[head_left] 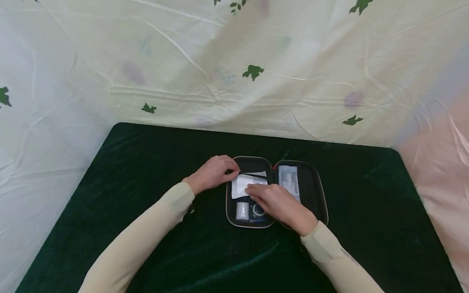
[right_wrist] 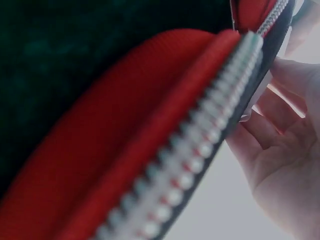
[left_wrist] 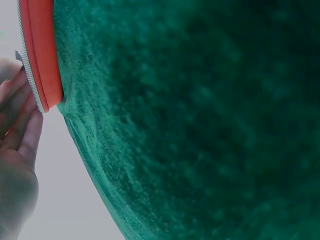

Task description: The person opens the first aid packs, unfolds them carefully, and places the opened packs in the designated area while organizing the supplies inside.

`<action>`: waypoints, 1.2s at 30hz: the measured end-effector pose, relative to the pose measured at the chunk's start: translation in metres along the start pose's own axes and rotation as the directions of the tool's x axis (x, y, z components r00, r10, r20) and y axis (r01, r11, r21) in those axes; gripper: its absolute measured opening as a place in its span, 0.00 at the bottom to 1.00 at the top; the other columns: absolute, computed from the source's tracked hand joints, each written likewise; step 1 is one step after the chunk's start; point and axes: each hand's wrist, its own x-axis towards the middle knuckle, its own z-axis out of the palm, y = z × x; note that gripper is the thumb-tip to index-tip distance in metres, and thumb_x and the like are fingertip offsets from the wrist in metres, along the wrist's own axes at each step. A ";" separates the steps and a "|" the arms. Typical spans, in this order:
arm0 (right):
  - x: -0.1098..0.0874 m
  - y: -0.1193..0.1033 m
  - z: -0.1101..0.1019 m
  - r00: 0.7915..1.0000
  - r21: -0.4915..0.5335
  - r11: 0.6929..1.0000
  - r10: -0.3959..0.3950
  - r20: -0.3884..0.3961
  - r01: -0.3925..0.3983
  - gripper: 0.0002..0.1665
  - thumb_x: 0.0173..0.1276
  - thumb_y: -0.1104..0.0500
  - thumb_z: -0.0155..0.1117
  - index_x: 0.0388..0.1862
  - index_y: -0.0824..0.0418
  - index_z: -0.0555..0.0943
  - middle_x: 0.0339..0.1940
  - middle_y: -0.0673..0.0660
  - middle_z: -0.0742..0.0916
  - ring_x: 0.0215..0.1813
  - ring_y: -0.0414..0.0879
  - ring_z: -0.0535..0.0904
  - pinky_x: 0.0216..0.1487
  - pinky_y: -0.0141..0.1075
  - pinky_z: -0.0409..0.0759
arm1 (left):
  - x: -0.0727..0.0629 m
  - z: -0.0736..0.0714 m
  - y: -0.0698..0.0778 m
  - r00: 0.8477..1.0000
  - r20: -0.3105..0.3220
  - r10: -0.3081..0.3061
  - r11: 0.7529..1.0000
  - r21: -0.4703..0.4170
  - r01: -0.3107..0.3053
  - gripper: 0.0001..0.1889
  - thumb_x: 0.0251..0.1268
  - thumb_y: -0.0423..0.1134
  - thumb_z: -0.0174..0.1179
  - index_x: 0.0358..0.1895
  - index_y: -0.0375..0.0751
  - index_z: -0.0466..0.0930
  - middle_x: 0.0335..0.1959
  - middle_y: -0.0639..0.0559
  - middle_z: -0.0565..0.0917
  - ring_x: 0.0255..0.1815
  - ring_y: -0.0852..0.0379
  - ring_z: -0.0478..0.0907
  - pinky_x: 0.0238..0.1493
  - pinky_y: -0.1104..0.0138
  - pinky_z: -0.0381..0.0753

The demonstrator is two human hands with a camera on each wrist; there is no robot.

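Note:
A zippered case (head_left: 249, 225) lies unfolded, with a black inside and, in the right wrist view, a red zippered side (right_wrist: 150, 110). My left hand (head_left: 213, 174) reaches over its left rim and pinches a thin black strap (head_left: 253, 175) running across the left half. My right hand (head_left: 276, 200) holds a flat white packet (head_left: 240, 186) at its lower right, fingertips on its face. Another pale packet (head_left: 259, 173) shows partly behind the strap. Below the white packet sit a small white roll (head_left: 242, 211) and a clear bag with a round item (head_left: 258, 211).
A printed white packet (head_left: 289, 181) lies in the case's right half, partly behind my right hand. Dark green velvet cloth (head_left: 163, 249) covers the table. Pale leaf-patterned curtains (head_left: 206, 73) hang behind and at both sides.

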 end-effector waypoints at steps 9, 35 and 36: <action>0.009 -0.002 0.001 0.999 -0.043 0.998 0.046 0.005 -0.046 0.18 0.77 0.58 0.63 0.63 0.57 0.84 0.64 0.57 0.85 0.61 0.49 0.84 0.61 0.46 0.82 | 0.000 -0.001 -0.002 1.000 -0.010 0.026 1.000 -0.011 -0.026 0.09 0.75 0.40 0.63 0.49 0.43 0.89 0.53 0.48 0.88 0.59 0.51 0.82 0.65 0.54 0.78; 0.020 -0.015 0.008 0.956 -0.064 0.966 0.257 0.144 -0.250 0.37 0.86 0.39 0.39 0.80 0.60 0.66 0.80 0.61 0.69 0.80 0.57 0.63 0.77 0.55 0.64 | -0.002 0.001 -0.001 0.999 0.018 0.032 0.999 0.026 -0.032 0.09 0.75 0.40 0.63 0.50 0.44 0.89 0.54 0.49 0.87 0.60 0.53 0.81 0.66 0.54 0.77; 0.020 -0.016 0.009 0.951 -0.074 0.963 0.269 0.151 -0.261 0.38 0.85 0.38 0.38 0.81 0.60 0.66 0.80 0.61 0.69 0.81 0.57 0.62 0.78 0.54 0.63 | -0.002 0.002 -0.001 0.999 0.021 0.031 0.999 0.027 -0.032 0.09 0.75 0.40 0.63 0.51 0.44 0.89 0.54 0.49 0.87 0.60 0.53 0.81 0.66 0.54 0.77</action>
